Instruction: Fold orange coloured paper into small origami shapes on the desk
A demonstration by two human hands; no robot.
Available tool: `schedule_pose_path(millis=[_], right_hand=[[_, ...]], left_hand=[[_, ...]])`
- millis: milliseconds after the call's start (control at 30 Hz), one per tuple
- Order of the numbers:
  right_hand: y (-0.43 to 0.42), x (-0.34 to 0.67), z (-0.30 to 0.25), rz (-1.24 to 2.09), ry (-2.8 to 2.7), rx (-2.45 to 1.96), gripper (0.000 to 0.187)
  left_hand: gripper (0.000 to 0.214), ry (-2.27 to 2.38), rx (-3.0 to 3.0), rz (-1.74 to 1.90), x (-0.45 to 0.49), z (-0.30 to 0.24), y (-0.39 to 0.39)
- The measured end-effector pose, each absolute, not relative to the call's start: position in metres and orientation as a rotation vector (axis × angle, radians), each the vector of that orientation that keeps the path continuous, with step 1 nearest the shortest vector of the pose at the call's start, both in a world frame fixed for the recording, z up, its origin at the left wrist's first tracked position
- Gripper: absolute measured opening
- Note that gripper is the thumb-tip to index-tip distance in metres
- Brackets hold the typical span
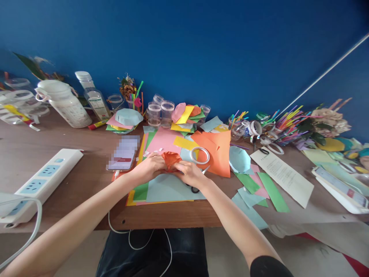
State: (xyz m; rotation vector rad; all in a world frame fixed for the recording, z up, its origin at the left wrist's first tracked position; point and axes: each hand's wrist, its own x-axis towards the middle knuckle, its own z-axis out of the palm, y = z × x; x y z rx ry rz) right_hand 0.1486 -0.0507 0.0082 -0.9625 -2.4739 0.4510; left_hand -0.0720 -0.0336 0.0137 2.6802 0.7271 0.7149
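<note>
Blue wall [184, 46] behind wooden counter [72, 204]: left hand [147, 168] and right hand [188, 174] have fingers clenched on crumpled orange paper piece [171, 160] at center frame, folded paper shapes [187, 115] piled upper center, loose colored sheets [170, 188] lying beneath the hands.
</note>
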Motion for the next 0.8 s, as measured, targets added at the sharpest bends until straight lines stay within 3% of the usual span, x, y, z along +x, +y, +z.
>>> schedule_pose_path(millis=[600, 800], right_hand=[[-0.046, 0.161, 0.010, 0.723, -2.326, -0.931, 0.019], [-0.048, 0.161, 0.015, 0.679, -2.323, -0.957, 0.024]], left_hand=[[0.010, 0.787, 2.889, 0.576, -0.088, 0.028, -0.034], [0.023, 0.756, 2.928, 0.558, -0.083, 0.027, -0.035]])
